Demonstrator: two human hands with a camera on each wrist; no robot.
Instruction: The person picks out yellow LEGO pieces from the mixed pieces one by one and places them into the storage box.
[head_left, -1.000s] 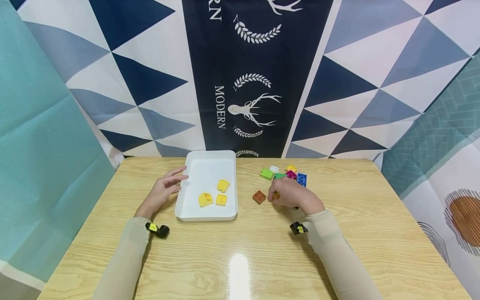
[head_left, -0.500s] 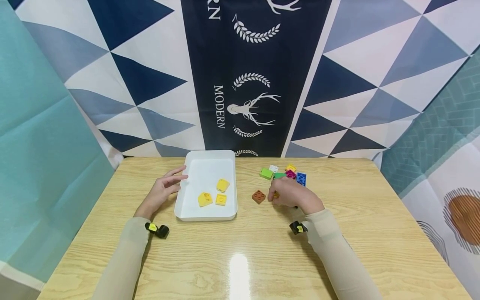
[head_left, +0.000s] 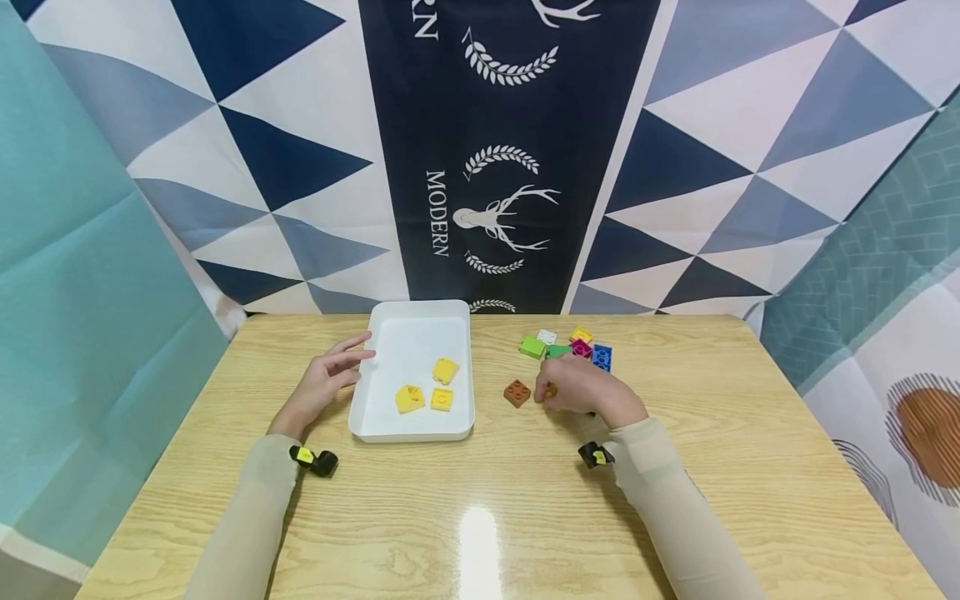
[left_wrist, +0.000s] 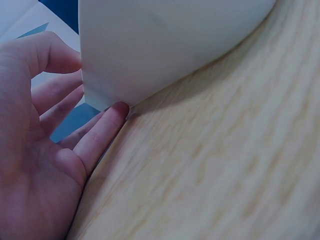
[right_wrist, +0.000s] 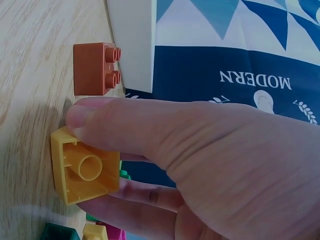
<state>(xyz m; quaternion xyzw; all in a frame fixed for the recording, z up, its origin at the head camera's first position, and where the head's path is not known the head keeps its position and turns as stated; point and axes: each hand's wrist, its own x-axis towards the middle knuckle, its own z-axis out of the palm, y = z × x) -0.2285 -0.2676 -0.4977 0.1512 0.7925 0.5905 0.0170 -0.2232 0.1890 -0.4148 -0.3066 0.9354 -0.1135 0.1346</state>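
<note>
My right hand (head_left: 588, 390) pinches a yellow building block (right_wrist: 82, 165) between thumb and fingers, low over the table; its hollow underside faces the right wrist camera. A reddish-brown four-stud block (head_left: 517, 393) sits just left of that hand. On the left, my left hand (head_left: 324, 385) touches the outer side of a white tray (head_left: 411, 437), its fingers loosely bent. In the left wrist view, fingertips meet the tray wall (left_wrist: 150, 50) near its bottom corner. Several yellow blocks lie in the tray, among them a square one (head_left: 442, 400).
Behind the right hand is a cluster of blocks: lime green (head_left: 532, 347), white (head_left: 547, 337), yellow (head_left: 581, 335), magenta (head_left: 581, 348), green (head_left: 557, 352) and blue (head_left: 602, 357). A patterned cloth (head_left: 510, 167) hangs along the table's back edge.
</note>
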